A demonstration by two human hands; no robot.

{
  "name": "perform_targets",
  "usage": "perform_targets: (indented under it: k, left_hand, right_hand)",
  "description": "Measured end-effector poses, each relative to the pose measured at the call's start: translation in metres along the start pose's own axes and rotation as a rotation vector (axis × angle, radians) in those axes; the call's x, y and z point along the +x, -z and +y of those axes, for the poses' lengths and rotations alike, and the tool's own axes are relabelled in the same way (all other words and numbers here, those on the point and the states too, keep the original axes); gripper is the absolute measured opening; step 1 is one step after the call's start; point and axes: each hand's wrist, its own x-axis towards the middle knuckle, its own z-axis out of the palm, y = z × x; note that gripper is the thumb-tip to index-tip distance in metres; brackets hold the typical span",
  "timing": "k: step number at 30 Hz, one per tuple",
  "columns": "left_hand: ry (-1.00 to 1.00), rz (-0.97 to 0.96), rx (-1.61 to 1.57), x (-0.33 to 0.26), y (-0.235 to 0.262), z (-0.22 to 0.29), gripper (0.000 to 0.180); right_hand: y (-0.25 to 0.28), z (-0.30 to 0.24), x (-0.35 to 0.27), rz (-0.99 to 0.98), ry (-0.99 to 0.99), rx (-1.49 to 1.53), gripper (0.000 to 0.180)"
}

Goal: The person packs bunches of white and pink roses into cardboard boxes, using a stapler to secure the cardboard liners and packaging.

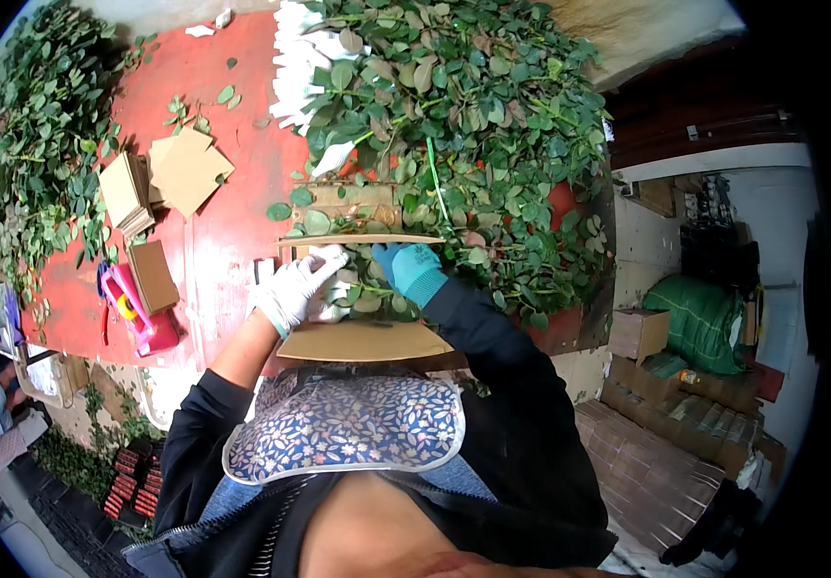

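Observation:
My left hand (292, 290), in a white glove, has its fingers bent and closed at the inner side of a bent cardboard sheet's far flap. My right hand (413, 271), in a teal glove, curls against the same flap farther right; some fingertips are hidden. The near flap of the cardboard sheet (365, 342) stands up close to my body. Between the two flaps lie leafy stems (369, 294) and white-wrapped flower heads (330, 313), the latter beside my left hand. Beyond the far flap lies a wooden block (357, 200) among loose leaves.
Leafy stems (473, 106) with white-wrapped heads heap over the red table (232, 183) at the back and right. Cardboard pieces (189, 171) and a pink tape dispenser (145, 318) lie to the left. A green sack (695, 323) and boxes stand on the right.

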Motion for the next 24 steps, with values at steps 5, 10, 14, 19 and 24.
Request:
perform_targets:
  k: [5, 10, 14, 19, 24]
  left_hand:
    - [0.07, -0.041, 0.075, 0.0, -0.016, -0.016, 0.084]
    - [0.014, 0.034, -0.009, -0.001, -0.011, -0.001, 0.078]
    - [-0.063, 0.094, -0.011, 0.004, -0.016, 0.003, 0.07]
    - [-0.13, 0.15, 0.078, 0.0, -0.008, 0.003, 0.078]
    - [-0.202, 0.127, -0.01, 0.007, -0.007, 0.004, 0.09]
  right_hand:
    - [0.103, 0.013, -0.075, 0.044, 0.295, 0.466, 0.047]
    - [0.196, 0.083, -0.07, 0.394, -0.193, 1.185, 0.038]
    - [0.083, 0.188, 0.06, 0.32, -0.437, 1.513, 0.063]
    - [0.032, 0.168, 0.154, 0.149, -0.703, 1.73, 0.055]
    - [-0.008, 0.205, 0.128, 0.452, -0.565, 1.898, 0.035]
